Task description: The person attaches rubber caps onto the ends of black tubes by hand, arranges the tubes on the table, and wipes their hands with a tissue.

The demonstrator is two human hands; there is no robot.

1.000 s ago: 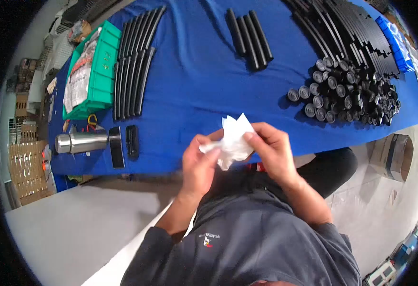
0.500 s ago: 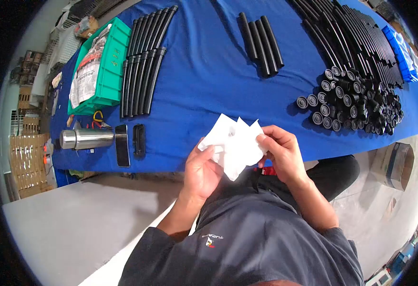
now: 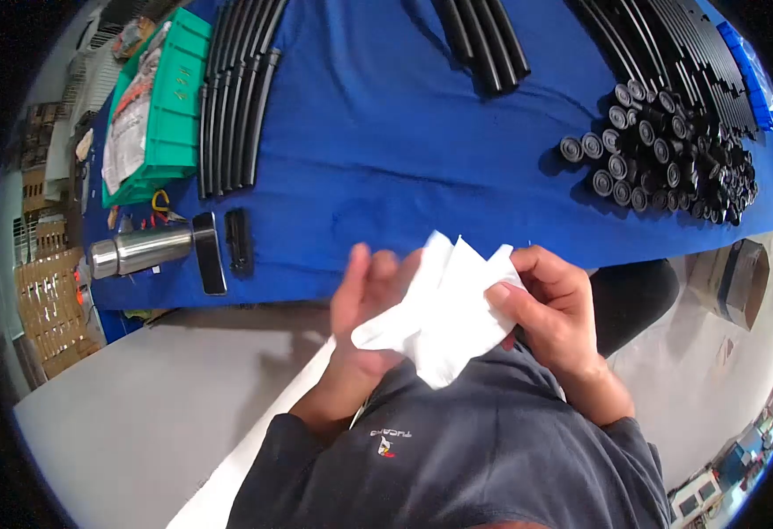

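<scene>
A crumpled white tissue (image 3: 457, 309) is pinched between the thumb and fingers of my right hand (image 3: 556, 304), in front of my body. My left hand (image 3: 360, 309) is blurred by motion at the tissue's left side. Its thumb stands up apart from the fingers, which are partly behind the tissue. The tissue's left corner lies across that palm, and whether it touches cannot be made out.
A blue-covered table (image 3: 386, 167) bears black tubes (image 3: 483, 44), more tubes (image 3: 236, 123), and a pile of round black caps (image 3: 660, 159). At left are a green crate (image 3: 175, 106), a metal bottle (image 3: 144, 251) and a phone (image 3: 209, 254). A cardboard box (image 3: 739, 278) stands right.
My left thumb has lifted off the tissue and that hand's fingers have opened. The tissue has come lower and closer to my body, still in my right hand. The view has shifted.
</scene>
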